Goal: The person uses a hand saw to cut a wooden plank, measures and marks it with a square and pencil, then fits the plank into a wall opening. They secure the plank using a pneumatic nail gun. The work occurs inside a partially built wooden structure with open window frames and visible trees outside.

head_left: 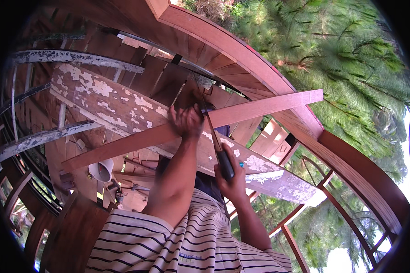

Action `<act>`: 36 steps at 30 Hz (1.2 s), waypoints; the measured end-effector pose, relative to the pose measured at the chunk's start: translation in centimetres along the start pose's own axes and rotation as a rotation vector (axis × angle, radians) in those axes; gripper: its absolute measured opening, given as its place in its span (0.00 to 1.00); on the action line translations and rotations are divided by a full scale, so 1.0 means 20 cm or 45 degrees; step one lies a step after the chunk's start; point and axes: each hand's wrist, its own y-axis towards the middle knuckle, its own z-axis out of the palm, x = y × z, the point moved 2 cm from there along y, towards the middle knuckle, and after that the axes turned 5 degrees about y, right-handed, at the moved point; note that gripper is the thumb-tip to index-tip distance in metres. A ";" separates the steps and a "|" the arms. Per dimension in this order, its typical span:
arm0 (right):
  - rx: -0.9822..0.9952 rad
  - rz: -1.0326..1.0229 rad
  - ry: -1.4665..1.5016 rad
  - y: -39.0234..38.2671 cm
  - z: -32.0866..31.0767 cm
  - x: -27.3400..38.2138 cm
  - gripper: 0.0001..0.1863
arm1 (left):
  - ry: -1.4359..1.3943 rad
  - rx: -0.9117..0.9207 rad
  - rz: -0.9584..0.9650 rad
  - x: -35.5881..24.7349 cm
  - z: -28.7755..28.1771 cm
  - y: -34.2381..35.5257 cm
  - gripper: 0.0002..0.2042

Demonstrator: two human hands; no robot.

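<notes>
Two hands work at a reddish wooden strip [241, 112] that lies slantwise across a wide plank with flaking white paint [123, 107]: the left hand [187, 122] presses down on the strip with its fingers curled over it, and the right hand [230, 175] is clenched around the dark handle of a handsaw [212, 132]. Its thin blade runs up past the strip just beside the left hand, its far end hard to make out against the dark boards. A white cup-like object [102, 170] below the plank is partly hidden.
</notes>
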 end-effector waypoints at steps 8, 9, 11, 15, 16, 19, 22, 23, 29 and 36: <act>0.184 0.301 -0.103 -0.65 -0.36 0.17 0.38 | 0.016 -0.119 -0.068 0.02 -0.03 -0.01 0.18; 0.157 0.250 -0.100 -0.65 -0.36 0.17 0.37 | 0.044 -0.072 -0.080 0.02 -0.04 -0.01 0.18; 0.080 0.130 -0.031 -0.53 -0.27 0.10 0.36 | -0.024 -0.121 -0.057 0.01 -0.03 0.01 0.19; 0.048 0.062 0.017 0.14 0.05 -0.02 0.33 | 0.061 0.074 -0.003 0.03 0.01 0.00 0.12; 0.043 0.036 0.004 0.19 0.06 -0.02 0.33 | 0.067 0.117 -0.021 0.03 0.00 0.01 0.11; 0.075 -0.002 0.004 0.20 0.03 -0.03 0.33 | 0.087 0.105 -0.026 0.02 -0.04 0.02 0.14; 0.082 -0.015 0.012 0.18 0.02 0.00 0.33 | 0.107 0.177 -0.086 -0.03 -0.09 0.04 0.18; 0.139 0.133 0.166 0.19 0.04 -0.02 0.34 | 0.117 0.147 -0.080 -0.02 -0.08 0.03 0.19; 0.153 -0.032 -0.038 -0.37 -0.21 0.10 0.34 | 0.074 -0.080 -0.055 0.00 -0.03 0.03 0.19; 0.030 -0.072 -0.011 -0.25 -0.12 -0.01 0.31 | -0.013 -0.078 -0.038 -0.02 -0.02 0.04 0.21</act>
